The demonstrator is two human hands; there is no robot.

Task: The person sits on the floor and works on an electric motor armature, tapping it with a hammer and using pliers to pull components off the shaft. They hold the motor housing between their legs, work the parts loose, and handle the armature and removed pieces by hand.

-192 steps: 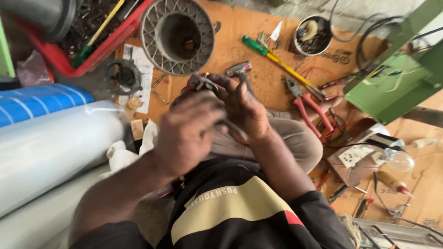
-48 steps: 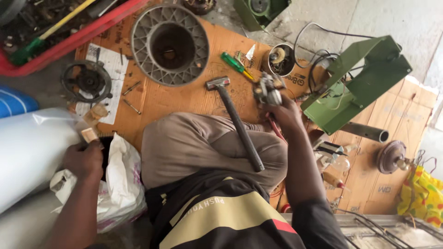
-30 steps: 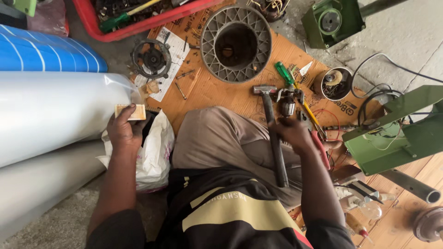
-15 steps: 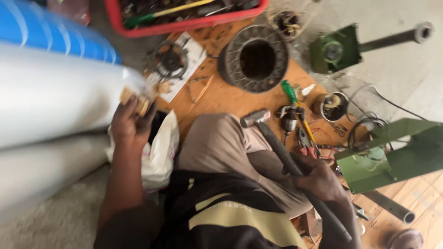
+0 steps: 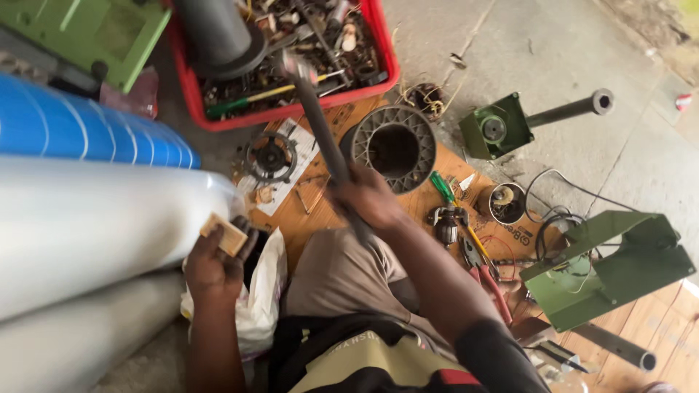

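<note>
My right hand (image 5: 368,200) grips the dark handle of a hammer (image 5: 320,135), whose head points up toward the red crate (image 5: 389,73). My left hand (image 5: 215,262) holds a small tan wooden block (image 5: 224,234) beside a large white roll (image 5: 95,225). A small dark motor part (image 5: 445,222) lies on the brown board (image 5: 320,211) just right of my right hand. A round grey ribbed housing (image 5: 393,145) sits behind that hand.
The red crate holds tools and a grey pipe. A blue roll (image 5: 80,131) lies at left. Green metal parts (image 5: 611,266) stand at right, with red pliers (image 5: 484,273), a green screwdriver (image 5: 443,187), a small gear piece (image 5: 271,156) and a white plastic bag (image 5: 258,306) nearby.
My right hand has lifted the hammer from my lap and swung it up over the board. My left hand has picked up the wooden block. The view has shifted left.
</note>
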